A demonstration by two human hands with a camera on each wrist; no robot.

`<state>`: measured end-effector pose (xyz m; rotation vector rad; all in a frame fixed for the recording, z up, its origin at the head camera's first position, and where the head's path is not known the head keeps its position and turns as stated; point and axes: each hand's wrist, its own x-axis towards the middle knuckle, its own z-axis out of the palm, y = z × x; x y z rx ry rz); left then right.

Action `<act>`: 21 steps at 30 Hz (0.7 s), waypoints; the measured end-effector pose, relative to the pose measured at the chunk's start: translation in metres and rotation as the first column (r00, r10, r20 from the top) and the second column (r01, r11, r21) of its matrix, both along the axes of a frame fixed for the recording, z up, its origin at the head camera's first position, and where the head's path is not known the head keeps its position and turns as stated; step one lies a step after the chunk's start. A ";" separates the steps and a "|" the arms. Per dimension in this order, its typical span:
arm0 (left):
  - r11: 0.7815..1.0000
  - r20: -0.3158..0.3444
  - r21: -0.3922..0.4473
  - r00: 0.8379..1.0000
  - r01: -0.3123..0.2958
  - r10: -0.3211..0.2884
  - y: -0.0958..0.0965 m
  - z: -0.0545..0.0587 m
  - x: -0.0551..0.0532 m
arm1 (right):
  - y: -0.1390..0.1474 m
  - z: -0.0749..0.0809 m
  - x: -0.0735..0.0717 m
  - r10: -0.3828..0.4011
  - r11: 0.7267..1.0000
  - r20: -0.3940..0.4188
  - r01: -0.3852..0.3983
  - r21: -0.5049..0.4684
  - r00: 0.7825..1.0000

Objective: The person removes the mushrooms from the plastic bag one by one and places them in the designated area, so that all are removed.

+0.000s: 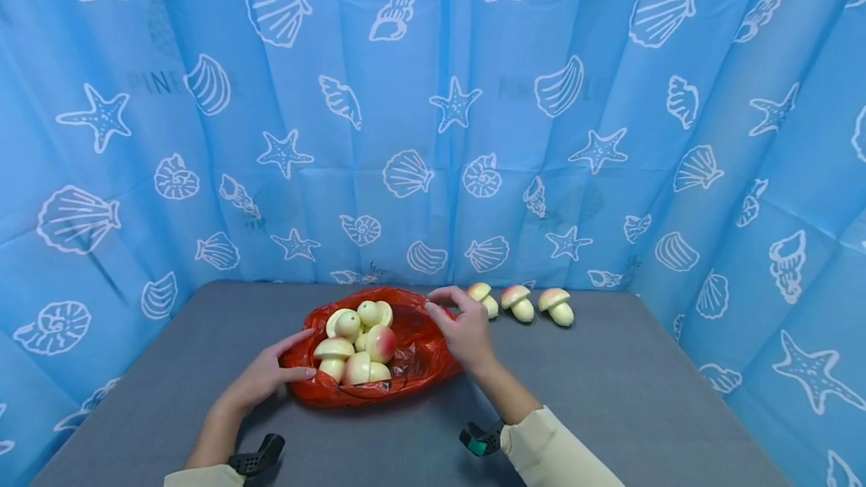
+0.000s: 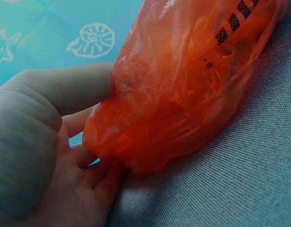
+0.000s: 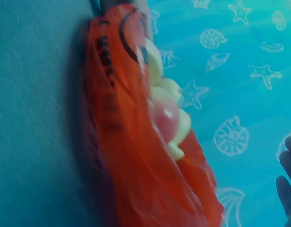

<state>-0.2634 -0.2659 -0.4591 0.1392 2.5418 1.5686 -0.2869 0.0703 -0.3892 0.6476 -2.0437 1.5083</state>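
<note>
A red plastic bag lies with its mouth open on the grey table, several cream toy mushrooms with pinkish caps piled in its left part. My left hand holds the bag's left end between thumb and fingers; in the left wrist view the thumb lies along the thin plastic. Over the bag's right rim is my right hand, its fingers loosely bent. In the right wrist view those fingers show at the right edge, apart from the bag, with nothing between them.
Three more toy mushrooms stand in a row on the grey table, just right of my right hand. A blue curtain with white shell and starfish prints hangs behind the table and along its sides.
</note>
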 end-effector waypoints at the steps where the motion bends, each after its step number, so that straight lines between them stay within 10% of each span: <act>1: 1.000 0.001 0.001 1.000 0.000 0.000 0.000 0.000 0.000 | -0.002 -0.005 -0.003 0.011 1.000 0.006 -0.011 0.001 1.000; 21: 1.000 -0.003 0.006 1.000 0.005 -0.005 0.000 0.000 -0.001 | -0.045 -0.034 0.007 0.209 0.907 0.221 -0.273 0.321 0.953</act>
